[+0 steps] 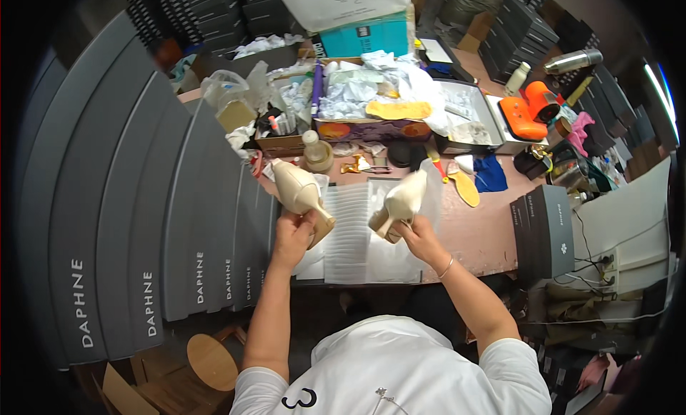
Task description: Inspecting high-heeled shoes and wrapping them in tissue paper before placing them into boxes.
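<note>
Turquoise box [339, 40], silver flask [574, 61], blue cloth [490, 173], round wooden stool [212, 361]

The head camera looks down from above the shirt [386, 361] at six o'clock, close over both hands [293, 241]; it faces the table [482, 233] toward twelve; its rim bends boxes [121, 222] at nine.

Left shoe [295, 188]: cream, tilted, held up | right shoe [406, 198]: cream, tilted, held up, apart
</note>
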`<state>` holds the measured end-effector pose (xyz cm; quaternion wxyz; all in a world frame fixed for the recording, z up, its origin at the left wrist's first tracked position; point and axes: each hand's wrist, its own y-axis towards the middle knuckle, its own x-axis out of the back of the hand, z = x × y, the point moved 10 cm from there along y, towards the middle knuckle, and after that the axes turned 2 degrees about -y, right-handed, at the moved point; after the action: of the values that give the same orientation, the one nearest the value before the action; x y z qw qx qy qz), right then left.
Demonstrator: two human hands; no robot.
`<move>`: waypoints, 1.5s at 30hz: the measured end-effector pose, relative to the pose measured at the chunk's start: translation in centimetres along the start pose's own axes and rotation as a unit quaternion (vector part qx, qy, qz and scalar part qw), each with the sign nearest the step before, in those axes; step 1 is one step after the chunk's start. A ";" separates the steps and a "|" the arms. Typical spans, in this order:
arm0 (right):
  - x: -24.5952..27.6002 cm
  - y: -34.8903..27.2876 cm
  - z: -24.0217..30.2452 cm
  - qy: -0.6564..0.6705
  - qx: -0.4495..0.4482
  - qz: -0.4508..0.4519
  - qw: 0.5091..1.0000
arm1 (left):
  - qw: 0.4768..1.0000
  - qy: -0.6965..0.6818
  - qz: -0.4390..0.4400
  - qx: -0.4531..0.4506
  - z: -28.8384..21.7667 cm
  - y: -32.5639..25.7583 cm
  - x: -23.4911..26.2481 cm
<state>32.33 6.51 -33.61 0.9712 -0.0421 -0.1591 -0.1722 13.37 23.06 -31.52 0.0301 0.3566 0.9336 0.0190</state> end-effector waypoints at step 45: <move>-6.0 -2.9 4.8 0.136 0.021 0.155 0.978 | 0.840 -0.434 -0.163 0.282 8.9 -7.4 -3.6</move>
<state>24.58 6.32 -30.94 0.9994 -0.0216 -0.0205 -0.0201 11.73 15.28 -40.65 0.3326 0.1639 0.8347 -0.4072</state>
